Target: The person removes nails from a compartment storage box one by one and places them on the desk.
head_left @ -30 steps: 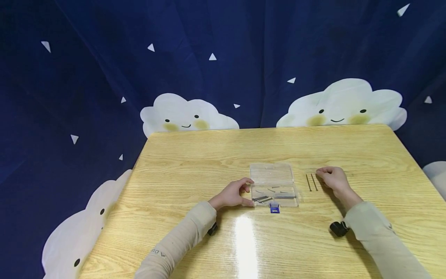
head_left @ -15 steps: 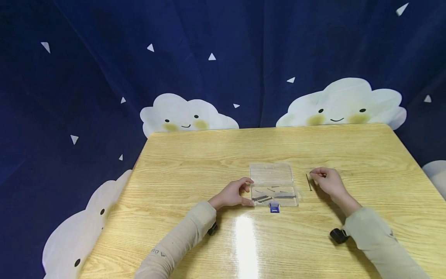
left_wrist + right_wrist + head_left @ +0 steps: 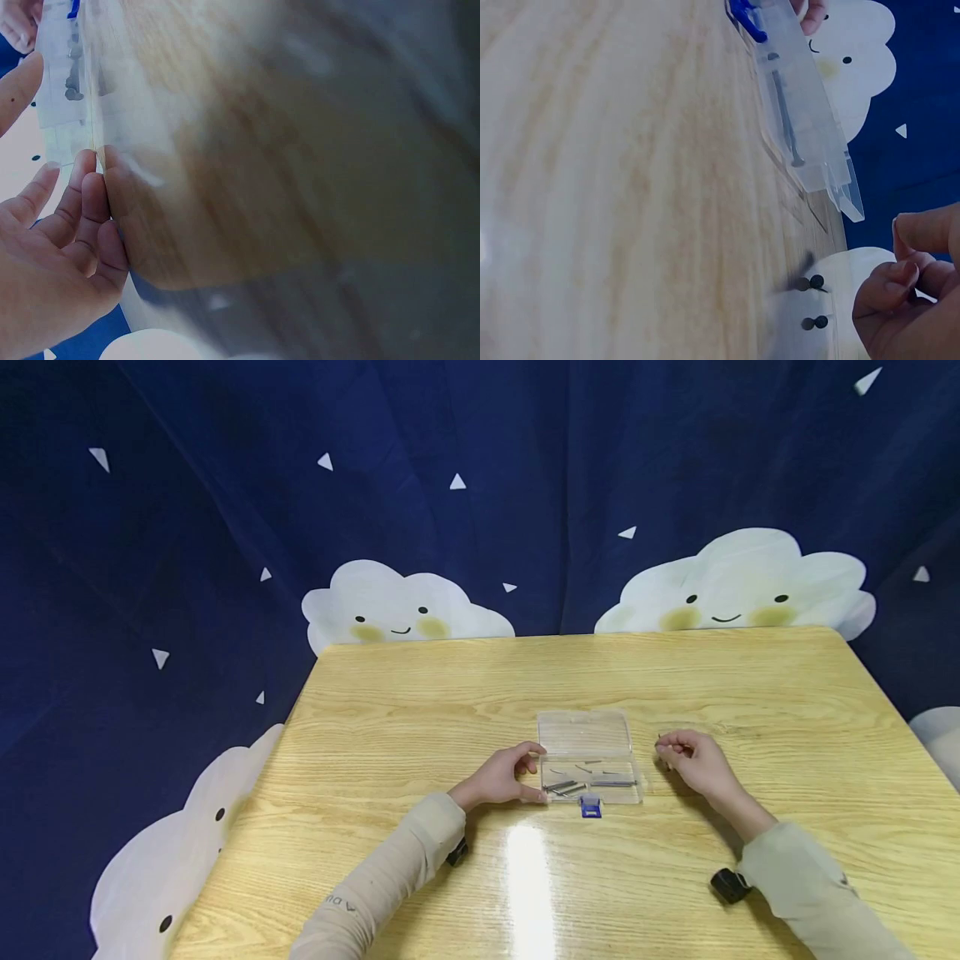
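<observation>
A clear plastic box stands open on the table, its lid folded back and a blue latch at the front. Several metal nails of different lengths lie inside. My left hand holds the box's left end, thumb at the front corner and fingers toward the back one. To the right of the box, my right hand is low over the table with loosely bent fingers and nothing visible between them. In the right wrist view, two dark nail heads show on the table by that hand, which mostly hides them in the head view.
The wooden table extends all round the box, with a bright glare patch in front of it. Behind hangs a dark blue curtain printed with white clouds. A black wrist camera is strapped below the right sleeve.
My right hand has moved left and slightly nearer, across the two long nails that lay in plain sight, and now covers most of them. The left hand and the box have stayed put.
</observation>
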A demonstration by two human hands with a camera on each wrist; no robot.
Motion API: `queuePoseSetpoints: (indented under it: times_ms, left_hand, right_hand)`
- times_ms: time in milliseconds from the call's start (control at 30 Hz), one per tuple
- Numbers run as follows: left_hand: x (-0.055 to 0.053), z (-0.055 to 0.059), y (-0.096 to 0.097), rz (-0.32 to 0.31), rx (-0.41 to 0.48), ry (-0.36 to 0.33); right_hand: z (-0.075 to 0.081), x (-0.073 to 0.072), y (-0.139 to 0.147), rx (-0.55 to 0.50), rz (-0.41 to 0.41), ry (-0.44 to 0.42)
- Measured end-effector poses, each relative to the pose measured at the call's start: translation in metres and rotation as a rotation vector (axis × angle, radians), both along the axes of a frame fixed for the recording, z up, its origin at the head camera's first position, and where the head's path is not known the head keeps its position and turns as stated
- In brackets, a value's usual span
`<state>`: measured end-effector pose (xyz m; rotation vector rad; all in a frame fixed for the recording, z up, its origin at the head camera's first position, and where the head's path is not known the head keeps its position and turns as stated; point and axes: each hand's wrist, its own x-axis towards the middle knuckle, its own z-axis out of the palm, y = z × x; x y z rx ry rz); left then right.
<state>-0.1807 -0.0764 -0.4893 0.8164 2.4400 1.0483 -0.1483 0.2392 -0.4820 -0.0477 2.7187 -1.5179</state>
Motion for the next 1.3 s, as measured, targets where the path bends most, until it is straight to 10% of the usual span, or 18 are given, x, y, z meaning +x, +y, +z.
queuePoseSetpoints:
  times_ms: [1300]
  left_hand:
    - [0.0,0.002,0.001,-0.001,-0.015,-0.003]
  right_hand:
    - [-0.02,0.016,-0.031,0.158,0.268,0.387]
